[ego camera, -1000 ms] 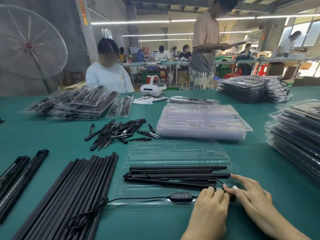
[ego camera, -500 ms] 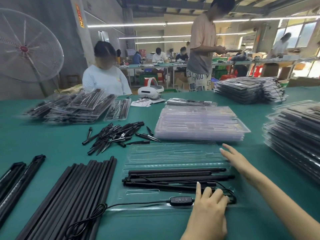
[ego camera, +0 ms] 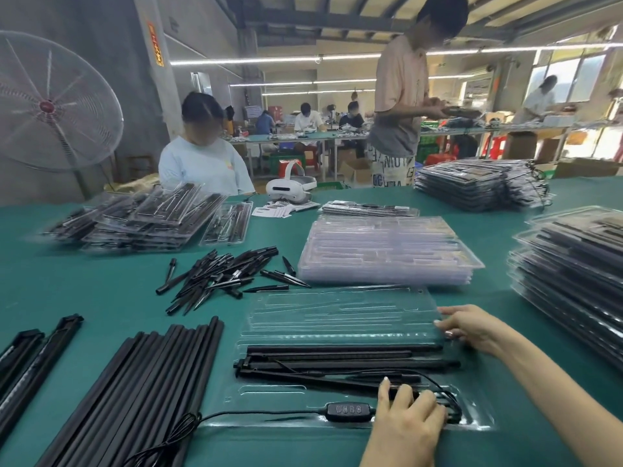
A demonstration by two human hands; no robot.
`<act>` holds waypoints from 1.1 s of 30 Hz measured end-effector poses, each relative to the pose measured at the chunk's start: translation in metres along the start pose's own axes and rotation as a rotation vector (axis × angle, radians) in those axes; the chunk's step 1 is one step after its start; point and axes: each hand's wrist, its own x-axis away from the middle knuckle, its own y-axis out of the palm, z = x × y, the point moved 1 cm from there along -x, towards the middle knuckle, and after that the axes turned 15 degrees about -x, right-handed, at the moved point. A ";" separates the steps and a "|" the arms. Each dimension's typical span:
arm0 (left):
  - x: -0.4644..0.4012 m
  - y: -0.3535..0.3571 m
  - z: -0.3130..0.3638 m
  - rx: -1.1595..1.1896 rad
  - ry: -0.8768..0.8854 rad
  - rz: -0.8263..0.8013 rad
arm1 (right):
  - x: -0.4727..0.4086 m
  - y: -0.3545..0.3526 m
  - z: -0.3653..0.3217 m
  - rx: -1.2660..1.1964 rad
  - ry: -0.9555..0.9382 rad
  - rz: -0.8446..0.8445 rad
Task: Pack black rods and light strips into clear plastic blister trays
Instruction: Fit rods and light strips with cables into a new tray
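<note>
Lying open directly ahead of both hands, a clear blister tray [ego camera: 337, 318] sat on the green surface [ego camera: 84, 281].
- Tray's near half: several black rods and light strips [ego camera: 337, 357] laid lengthwise, with a thin cable running to an inline controller [ego camera: 349, 408] just left of the left hand.
- Left hand [ego camera: 406, 421]: palm down on the tray's near right corner, fingers loosely curled over the rod ends and the coiled cable; whether it gripped anything could not be told.
- Right hand [ego camera: 470, 326]: at the right edge of the tray's far, lid half, fingers bent onto that edge and holding it.
- Left of the left hand: a row of long black rods [ego camera: 141, 392] lying side by side on the surface, a cable draped over their near end.
- Further left: two black light strips [ego camera: 30, 358], parallel, apart from the row.
- Ahead and left of the hands: a loose heap of short black spikes [ego camera: 219, 274].
- Beyond the tray: a stack of empty clear trays [ego camera: 384, 251].
- Right of the right hand: a stack of packed trays [ego camera: 573, 281]; more packed stacks [ego camera: 478, 183] further off.
- Far side of the surface: a seated person [ego camera: 202, 160], a white headset [ego camera: 290, 190], a standing fan [ego camera: 50, 102].
</note>
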 end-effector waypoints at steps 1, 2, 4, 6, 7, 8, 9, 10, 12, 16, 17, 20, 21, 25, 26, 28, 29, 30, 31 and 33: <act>0.001 -0.001 -0.001 0.007 0.001 -0.004 | 0.001 -0.003 0.000 0.023 0.002 -0.022; 0.001 -0.001 0.000 0.030 0.002 -0.007 | 0.003 -0.006 0.000 0.043 -0.006 -0.046; 0.001 -0.002 -0.002 0.044 -0.016 -0.008 | 0.009 -0.011 -0.002 0.101 -0.079 -0.078; 0.000 -0.001 -0.002 0.040 -0.016 -0.011 | 0.016 -0.013 -0.002 0.264 -0.246 -0.108; -0.001 0.000 -0.001 0.031 -0.018 0.001 | 0.019 -0.013 -0.001 0.353 -0.346 -0.103; -0.002 0.000 -0.001 0.026 -0.027 0.022 | 0.024 -0.014 0.001 0.389 -0.443 -0.091; -0.002 0.000 -0.001 0.039 -0.038 0.033 | 0.028 -0.017 0.003 0.370 -0.533 -0.090; -0.003 0.000 -0.001 0.052 -0.039 0.037 | 0.034 -0.022 0.007 0.298 -0.608 -0.120; -0.003 0.000 0.000 0.083 -0.020 0.004 | 0.046 -0.034 0.015 0.116 -0.679 -0.264; 0.000 -0.002 0.000 0.080 0.054 -0.147 | 0.061 -0.045 0.022 0.080 -0.646 -0.449; 0.001 -0.002 0.000 0.066 0.067 -0.161 | 0.060 -0.047 0.022 0.060 -0.602 -0.480; 0.000 -0.005 0.000 0.075 0.080 -0.169 | 0.058 -0.054 0.014 0.008 -0.335 -0.550; 0.000 -0.005 0.000 0.085 0.079 -0.169 | 0.061 -0.054 0.010 0.064 -0.262 -0.561; 0.000 -0.007 -0.004 0.101 0.093 -0.169 | 0.078 -0.036 -0.013 0.558 -0.354 -0.415; 0.001 -0.007 -0.004 0.105 0.105 -0.177 | 0.081 -0.027 -0.017 0.732 -0.411 -0.378; 0.002 -0.009 -0.003 0.115 0.107 -0.204 | 0.087 -0.004 -0.019 1.090 -0.442 -0.307; 0.002 -0.010 -0.003 0.125 0.102 -0.199 | 0.088 0.009 -0.016 1.211 -0.439 -0.261; 0.002 -0.011 -0.004 0.140 0.104 -0.189 | 0.089 0.019 -0.011 1.284 -0.433 -0.226; 0.002 -0.013 -0.005 0.168 0.112 -0.180 | 0.092 0.028 -0.005 1.322 -0.423 -0.213; 0.003 -0.021 -0.006 0.218 0.119 -0.172 | 0.096 0.036 0.002 1.328 -0.371 -0.209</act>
